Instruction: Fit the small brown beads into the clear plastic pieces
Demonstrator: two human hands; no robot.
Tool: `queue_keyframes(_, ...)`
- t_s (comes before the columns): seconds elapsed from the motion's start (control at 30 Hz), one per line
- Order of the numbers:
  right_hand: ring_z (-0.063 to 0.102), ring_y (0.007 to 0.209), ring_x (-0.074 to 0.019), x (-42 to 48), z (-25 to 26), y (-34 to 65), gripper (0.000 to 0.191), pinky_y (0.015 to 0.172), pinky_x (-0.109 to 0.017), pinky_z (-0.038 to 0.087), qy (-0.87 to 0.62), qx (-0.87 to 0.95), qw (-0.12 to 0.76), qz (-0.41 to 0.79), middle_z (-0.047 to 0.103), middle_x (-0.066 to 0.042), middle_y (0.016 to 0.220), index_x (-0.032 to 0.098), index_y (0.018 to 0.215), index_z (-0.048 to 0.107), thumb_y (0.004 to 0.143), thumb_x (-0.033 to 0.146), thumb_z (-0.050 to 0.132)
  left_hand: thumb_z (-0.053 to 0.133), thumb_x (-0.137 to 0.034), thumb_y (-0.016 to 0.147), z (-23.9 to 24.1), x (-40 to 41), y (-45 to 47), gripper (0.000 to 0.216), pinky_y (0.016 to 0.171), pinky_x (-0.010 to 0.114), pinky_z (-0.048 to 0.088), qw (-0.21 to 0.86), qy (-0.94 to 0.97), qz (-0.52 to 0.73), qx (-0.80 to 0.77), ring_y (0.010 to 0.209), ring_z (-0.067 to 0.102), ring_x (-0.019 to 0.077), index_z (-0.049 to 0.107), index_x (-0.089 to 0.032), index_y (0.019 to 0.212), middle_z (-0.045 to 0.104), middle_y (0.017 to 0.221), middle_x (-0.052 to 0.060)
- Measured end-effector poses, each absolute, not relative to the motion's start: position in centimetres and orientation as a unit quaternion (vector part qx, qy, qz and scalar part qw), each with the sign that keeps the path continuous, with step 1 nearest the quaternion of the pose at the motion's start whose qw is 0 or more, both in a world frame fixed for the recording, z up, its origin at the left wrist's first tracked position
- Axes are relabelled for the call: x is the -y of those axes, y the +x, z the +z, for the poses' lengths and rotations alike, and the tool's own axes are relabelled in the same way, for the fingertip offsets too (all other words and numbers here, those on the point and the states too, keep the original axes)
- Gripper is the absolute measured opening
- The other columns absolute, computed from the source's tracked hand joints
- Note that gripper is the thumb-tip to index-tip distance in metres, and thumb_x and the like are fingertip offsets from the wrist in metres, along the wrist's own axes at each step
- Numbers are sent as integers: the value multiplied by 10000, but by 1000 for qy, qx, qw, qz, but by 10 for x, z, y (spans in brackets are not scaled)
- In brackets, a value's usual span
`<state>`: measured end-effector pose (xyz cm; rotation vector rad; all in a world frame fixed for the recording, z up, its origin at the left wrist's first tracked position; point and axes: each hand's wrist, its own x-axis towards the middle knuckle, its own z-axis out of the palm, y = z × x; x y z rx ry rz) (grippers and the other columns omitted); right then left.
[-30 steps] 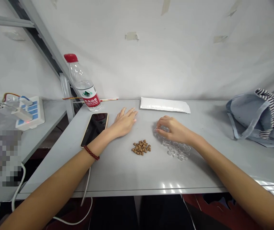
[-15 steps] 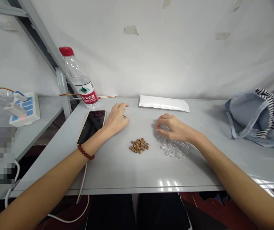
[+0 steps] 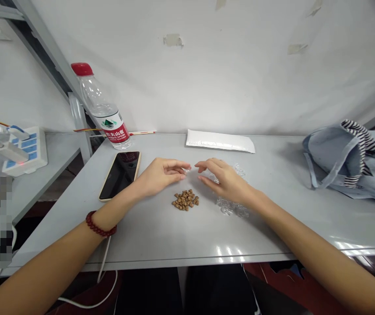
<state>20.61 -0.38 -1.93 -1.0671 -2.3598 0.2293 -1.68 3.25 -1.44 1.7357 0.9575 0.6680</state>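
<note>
My left hand (image 3: 157, 177) is closed, pinching a small clear plastic piece (image 3: 187, 171) between thumb and fingertips. Facing it across a narrow gap, my right hand (image 3: 228, 180) has thumb and fingers apart, with nothing visible between them. Under and around my right hand lies a scatter of small clear plastic pieces (image 3: 228, 207), partly hidden by it. A small heap of brown pellets (image 3: 186, 200) sits on the grey table (image 3: 161, 240), just nearer to me than both hands.
A phone (image 3: 120, 175) lies left of my left hand, with a water bottle (image 3: 102, 105) behind it. Along the wall rest a white packet (image 3: 220, 141) and a thin stick (image 3: 143, 132). A blue cloth bag (image 3: 331, 153) is at right, a power strip (image 3: 28, 148) at far left.
My right hand has lifted from the clear pieces and moved left, its fingers spreading. My left hand has come right and nearer to me, so the two hands almost meet above the pellets.
</note>
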Motion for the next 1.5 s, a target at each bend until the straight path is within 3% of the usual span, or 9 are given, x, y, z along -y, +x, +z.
queue_keyframes(0.17,595,745,-139,12,-18,197,169,800,-341,433,-334,888,306,75,655,-22,830,184,1086,546,942,214,463,735,-163,685,-9,-20,-8,348,818,339,531,627,639,304,-326,864,668,168,561,-165,987,631,1004,35)
queue_keyframes(0.5,539,676,-119,19,-14,199,137,610,-233,433,-338,884,280,158,609,-25,751,144,915,607,868,265,563,735,-180,721,-9,-17,-11,481,621,250,509,667,627,239,-325,669,633,95,453,-234,1106,548,920,-19)
queue_keyframes(0.63,522,659,-120,21,-14,196,167,658,-255,422,-317,906,225,168,614,-25,743,151,939,639,906,264,520,711,-168,732,-5,-14,-8,469,578,243,509,678,606,255,-329,599,626,86,438,-222,1110,570,893,-19)
queue_keyframes(0.87,487,621,-123,16,-19,194,219,744,-313,397,-351,909,192,118,599,-36,747,137,936,650,936,254,465,627,-215,759,-7,-21,-9,186,662,293,517,601,637,273,-398,670,618,117,568,-144,920,607,852,18)
queue_keyframes(1.1,530,726,-144,14,-21,194,231,779,-320,382,-378,903,166,122,611,-60,864,141,1003,649,916,322,533,571,-262,777,-7,-23,-15,224,757,329,473,349,813,145,-444,867,589,197,669,-167,955,675,965,52)
queue_keyframes(1.3,551,819,-170,16,-24,189,217,755,-319,375,-386,900,159,124,603,-68,866,139,975,651,925,297,509,530,-233,801,-12,-19,-13,201,742,281,458,339,842,115,-404,800,571,162,687,-176,912,665,914,33)
queue_keyframes(1.5,541,752,-157,14,-26,188,188,744,-319,392,-387,895,170,142,603,-58,801,122,852,637,899,262,520,546,-280,806,-13,-19,-13,195,722,275,442,333,846,118,-401,792,556,160,686,-188,906,651,891,26)
